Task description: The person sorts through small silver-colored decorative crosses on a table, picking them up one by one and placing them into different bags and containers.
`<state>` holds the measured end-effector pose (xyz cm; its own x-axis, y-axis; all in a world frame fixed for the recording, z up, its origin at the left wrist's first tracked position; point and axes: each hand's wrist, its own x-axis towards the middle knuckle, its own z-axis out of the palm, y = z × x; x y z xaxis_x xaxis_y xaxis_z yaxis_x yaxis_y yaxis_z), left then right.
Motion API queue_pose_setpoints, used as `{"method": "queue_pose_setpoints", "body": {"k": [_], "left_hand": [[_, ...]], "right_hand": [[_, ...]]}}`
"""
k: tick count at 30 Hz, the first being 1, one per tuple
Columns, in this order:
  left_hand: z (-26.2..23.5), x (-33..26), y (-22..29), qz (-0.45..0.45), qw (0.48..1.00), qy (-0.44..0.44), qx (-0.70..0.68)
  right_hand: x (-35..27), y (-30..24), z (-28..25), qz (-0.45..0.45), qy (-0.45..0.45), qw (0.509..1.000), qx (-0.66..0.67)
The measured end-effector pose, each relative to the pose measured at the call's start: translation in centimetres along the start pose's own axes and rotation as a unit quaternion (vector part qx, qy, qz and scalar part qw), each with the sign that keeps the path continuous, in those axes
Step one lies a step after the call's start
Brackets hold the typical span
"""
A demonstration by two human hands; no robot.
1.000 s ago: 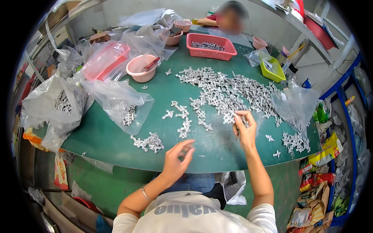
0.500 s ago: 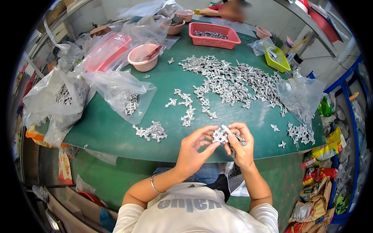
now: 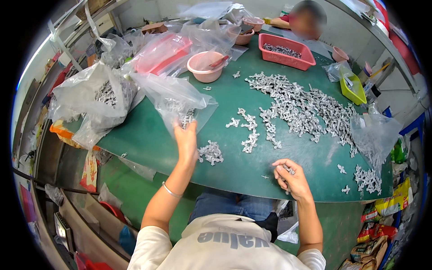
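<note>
My left hand [image 3: 185, 139] is at the mouth of a clear plastic bag [image 3: 204, 108] holding small silver metal castings. Castings [image 3: 187, 119] show between its thumb and fingers, the fingertips partly hidden by them. Over the table's front edge, my right hand [image 3: 291, 179] is curled around a few silver castings [image 3: 286, 169], mostly covered by the fingers. A small cluster of castings [image 3: 210, 153] lies just right of my left wrist. Beyond my right hand spread short rows of castings [image 3: 249, 130] and a large heap [image 3: 292, 101].
A pink bowl [image 3: 198, 74], a pink tray [image 3: 267, 56] of parts and a yellow-green basket [image 3: 353, 95] stand farther back. Another bag of castings [image 3: 74, 96] is at left. A plastic bag [image 3: 378, 135] and a small pile [image 3: 366, 179] are at right. A person [image 3: 297, 22] sits across.
My hands, together around castings before, are now apart. The left has gone left to the plastic bag; the right stays near the front edge, still holding castings. The view has shifted left.
</note>
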<state>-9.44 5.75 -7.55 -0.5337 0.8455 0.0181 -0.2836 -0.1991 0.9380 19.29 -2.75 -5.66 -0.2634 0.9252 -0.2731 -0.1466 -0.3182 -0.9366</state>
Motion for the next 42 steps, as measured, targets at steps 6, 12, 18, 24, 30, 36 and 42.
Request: {"method": "queue_pose_setpoints", "body": {"k": [6, 12, 18, 24, 30, 36, 42], "left_hand": [[2.8, -6.7, 0.1, -0.067, 0.981, -0.168, 0.066], [4.0, -10.8, -2.0, 0.033, 0.927, -0.341, 0.154], [4.2, -11.0, -1.0, 0.020, 0.892, -0.409, 0.190], [4.0, -10.4, -1.9, 0.013, 0.906, -0.401, 0.133], [5.9, -10.1, -0.5, -0.034, 0.927, -0.372, 0.040], [7.3, -10.4, 1.3, 0.057, 0.911, -0.406, 0.043], [6.9, -10.1, 1.3, 0.095, 0.899, -0.421, 0.077]], "right_hand": [[5.0, 0.6, -2.4, -0.191, 0.071, 0.912, -0.355], [13.4, -1.4, -0.9, -0.185, 0.235, 0.736, -0.608], [17.1, -0.4, -1.0, -0.174, 0.193, 0.661, -0.703], [13.7, -1.3, -3.7, -0.229, 0.217, 0.822, -0.474], [5.4, -3.9, -0.7, -0.048, 0.063, 0.996, -0.030], [2.2, -3.7, 0.3, -0.053, 0.005, 0.998, -0.043], [0.7, -4.4, 1.2, -0.075, 0.001, 0.996, -0.043]]}}
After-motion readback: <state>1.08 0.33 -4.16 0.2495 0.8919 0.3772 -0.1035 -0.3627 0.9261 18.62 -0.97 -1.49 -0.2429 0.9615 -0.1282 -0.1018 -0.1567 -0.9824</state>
